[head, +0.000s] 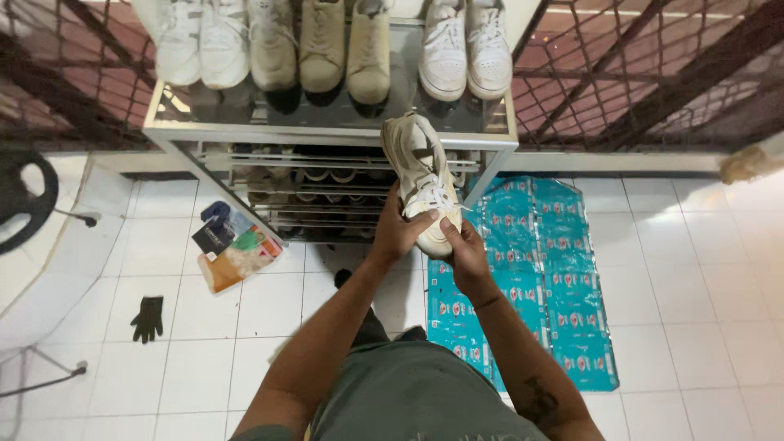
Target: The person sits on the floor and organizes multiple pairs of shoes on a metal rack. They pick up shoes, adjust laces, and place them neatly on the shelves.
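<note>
Both hands, left hand [398, 231] and right hand [465, 249], clamp the cream sneaker [421, 181] by its heel; keep it level approaching the shoe rack's [327, 129] front edge.

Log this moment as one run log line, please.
left hand: holds cream sneaker | right hand: grips its toe | below: teal mat | behind: shoe rack

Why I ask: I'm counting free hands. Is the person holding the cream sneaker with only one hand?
No: both the left hand and the right hand grip the cream sneaker in front of the shoe rack.
</note>
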